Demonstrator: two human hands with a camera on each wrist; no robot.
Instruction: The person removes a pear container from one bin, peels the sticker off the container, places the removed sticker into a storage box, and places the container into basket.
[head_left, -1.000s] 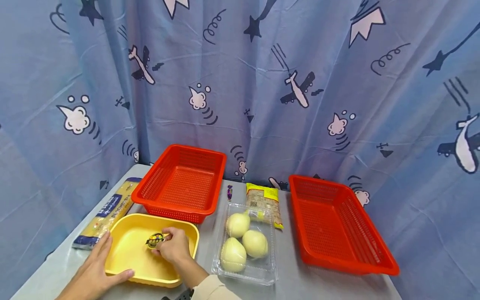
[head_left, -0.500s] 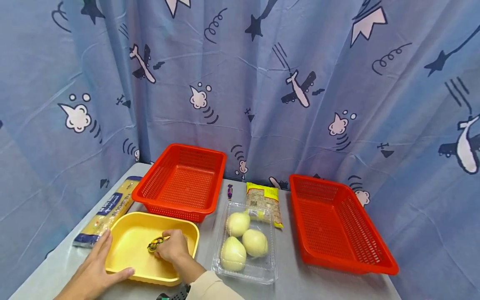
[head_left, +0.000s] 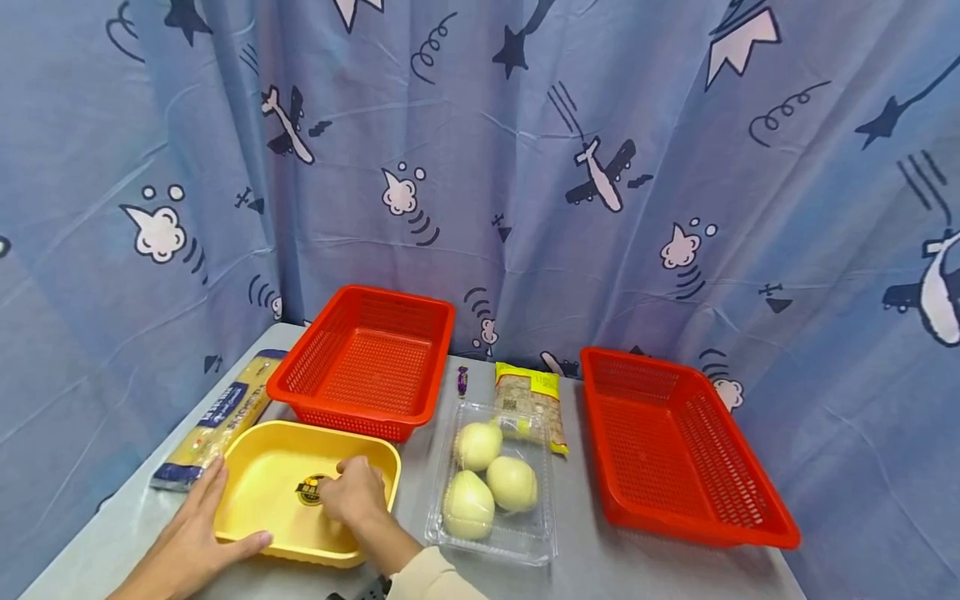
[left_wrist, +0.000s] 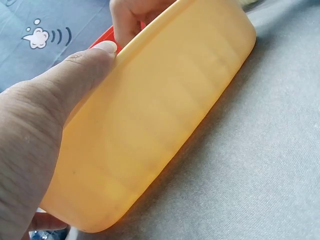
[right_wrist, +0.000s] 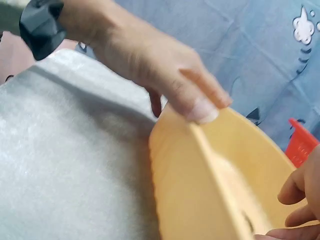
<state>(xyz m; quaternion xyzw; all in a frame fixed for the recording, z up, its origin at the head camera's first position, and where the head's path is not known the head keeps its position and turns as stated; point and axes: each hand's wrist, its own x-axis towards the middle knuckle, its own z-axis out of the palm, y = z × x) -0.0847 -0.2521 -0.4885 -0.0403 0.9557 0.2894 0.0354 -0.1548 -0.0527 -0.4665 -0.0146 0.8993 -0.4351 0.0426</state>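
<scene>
A yellow tray (head_left: pixel 270 467) sits at the near left of the grey table (head_left: pixel 600 571). My left hand (head_left: pixel 197 527) grips its near-left corner, thumb on the front rim and fingers along the side; the left wrist view shows the thumb (left_wrist: pixel 55 110) against the tray wall (left_wrist: pixel 165 120). A small round black-and-yellow item (head_left: pixel 311 490) lies flat on the tray floor. My right hand (head_left: pixel 352 496) is inside the tray just right of it, fingers (right_wrist: pixel 299 200) loosely curled with nothing visibly in them. The right wrist view shows the left hand (right_wrist: pixel 150 65) over the tray rim (right_wrist: pixel 200 165).
A red basket (head_left: pixel 352 421) stands behind the tray, and a second one (head_left: pixel 660 442) at the right. Between them lie a clear clamshell (head_left: pixel 487 552) with three pale round fruits, a yellow packet (head_left: pixel 528 398) and a purple candy (head_left: pixel 462 381). A pasta packet (head_left: pixel 217 417) lies left.
The round item was held tilted in my right hand's fingertips; now it lies flat on the tray floor and the fingers have drawn slightly right. My left hand has kept its hold on the tray.
</scene>
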